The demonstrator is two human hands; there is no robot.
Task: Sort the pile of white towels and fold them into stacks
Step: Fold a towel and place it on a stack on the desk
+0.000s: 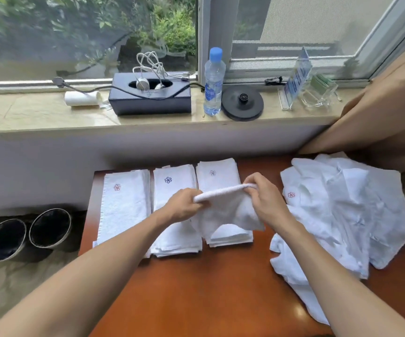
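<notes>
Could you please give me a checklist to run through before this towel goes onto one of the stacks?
1. Grip: left hand and right hand both pinch the white terry towel at its rolled top edge: ok.
2. Towel's logo visible for sorting: cannot tell, none shows.
3. Fold finished: not ok, its lower part hangs bunched and uneven.
4. Target stacks tidy: red-flower towel stack, blue-flower towel stack and third folded stack lie side by side on the brown wooden table: ok.
5. Loose crumpled towel pile lies clear of the stacks: ok, bare table between.
</notes>
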